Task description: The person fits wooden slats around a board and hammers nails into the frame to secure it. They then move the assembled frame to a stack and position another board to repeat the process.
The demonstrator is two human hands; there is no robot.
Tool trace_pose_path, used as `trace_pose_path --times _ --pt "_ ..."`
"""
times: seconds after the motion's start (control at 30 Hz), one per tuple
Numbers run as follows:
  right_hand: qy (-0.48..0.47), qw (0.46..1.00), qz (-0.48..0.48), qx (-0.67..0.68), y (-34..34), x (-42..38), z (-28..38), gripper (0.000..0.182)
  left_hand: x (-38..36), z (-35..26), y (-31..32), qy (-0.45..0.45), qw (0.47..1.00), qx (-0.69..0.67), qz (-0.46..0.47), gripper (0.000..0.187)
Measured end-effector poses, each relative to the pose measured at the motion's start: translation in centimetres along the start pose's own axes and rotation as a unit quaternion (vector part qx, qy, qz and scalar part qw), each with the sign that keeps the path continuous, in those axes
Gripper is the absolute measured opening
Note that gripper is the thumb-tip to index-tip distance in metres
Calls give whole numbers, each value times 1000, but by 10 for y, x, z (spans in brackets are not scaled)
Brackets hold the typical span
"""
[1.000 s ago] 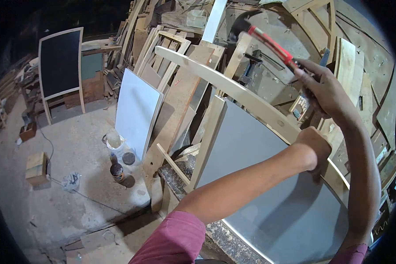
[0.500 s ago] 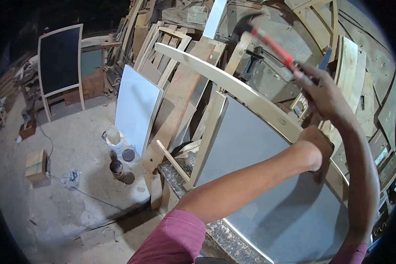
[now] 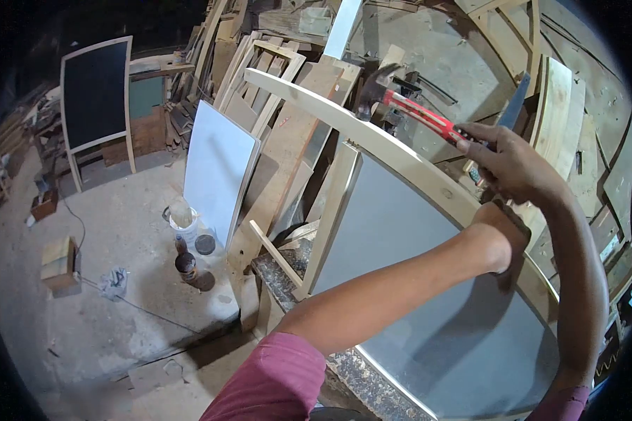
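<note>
My right hand (image 3: 509,158) grips the red and white handle of a claw hammer (image 3: 420,116). The hammer's dark head is at the upper edge of a long curved wooden rail (image 3: 372,140). That rail lies along the top of a wooden-framed grey panel (image 3: 393,217). My left hand (image 3: 502,228) rests at the rail's right part, bent over the frame's edge; its fingers are hidden behind the wrist. A light side post (image 3: 332,221) meets the rail near the hammer head.
A speckled work surface (image 3: 372,389) lies under the panel. A handsaw (image 3: 515,102) stands behind my right hand. Planks (image 3: 555,126) lean at the right. On the floor at left are a white bucket (image 3: 182,221), a can (image 3: 186,265) and a wooden block (image 3: 60,263).
The hammer has come down from its raised, blurred position to the rail, and my right hand has lowered slightly with it. My left hand has barely moved.
</note>
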State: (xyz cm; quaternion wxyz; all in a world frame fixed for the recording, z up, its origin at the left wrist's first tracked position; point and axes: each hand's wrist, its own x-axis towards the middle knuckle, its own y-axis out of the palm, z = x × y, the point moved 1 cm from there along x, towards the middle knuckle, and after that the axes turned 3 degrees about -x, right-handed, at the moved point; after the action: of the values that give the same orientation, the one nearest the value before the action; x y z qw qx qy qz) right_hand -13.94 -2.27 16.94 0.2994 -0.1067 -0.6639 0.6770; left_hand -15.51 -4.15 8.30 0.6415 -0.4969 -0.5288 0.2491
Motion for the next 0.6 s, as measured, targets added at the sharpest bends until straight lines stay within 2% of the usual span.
trace_pose_path --times 0.07,0.13,0.2,0.27,0.33,0.37,0.4,0.43,0.47,0.53,0.6 --pt "-8 999 -19 38 -1 0 -3 43 -3 -3 -3 -4 1000 0 -6 54" --pt "-29 999 -25 24 -3 1 0 43 -2 -1 -4 8 1000 -8 29 59" --pt "-5 988 -110 108 -7 -3 5 45 -1 -1 -5 1 999 -14 47 61" --pt "8 985 -126 121 -8 0 3 45 0 1 -3 -9 998 -20 62 62" --pt "-19 987 -141 74 3 2 -6 45 7 3 9 14 1000 13 8 59" --pt "-75 994 -75 35 9 1 -11 47 10 3 18 14 1000 13 8 59" --pt "-27 999 -37 -14 12 -3 -6 49 9 3 22 5 998 28 -49 57" --pt "-38 998 -33 -24 5 -1 -7 49 9 3 24 -4 994 43 -105 54" --pt "-49 998 -28 -32 -1 0 -11 48 12 2 26 -3 994 43 -103 54" --pt "-46 998 -44 11 -4 1 -14 47 6 2 8 6 1000 1 15 53" --pt "-38 996 -58 55 -5 -1 -11 46 3 3 4 13 1000 -4 18 54"
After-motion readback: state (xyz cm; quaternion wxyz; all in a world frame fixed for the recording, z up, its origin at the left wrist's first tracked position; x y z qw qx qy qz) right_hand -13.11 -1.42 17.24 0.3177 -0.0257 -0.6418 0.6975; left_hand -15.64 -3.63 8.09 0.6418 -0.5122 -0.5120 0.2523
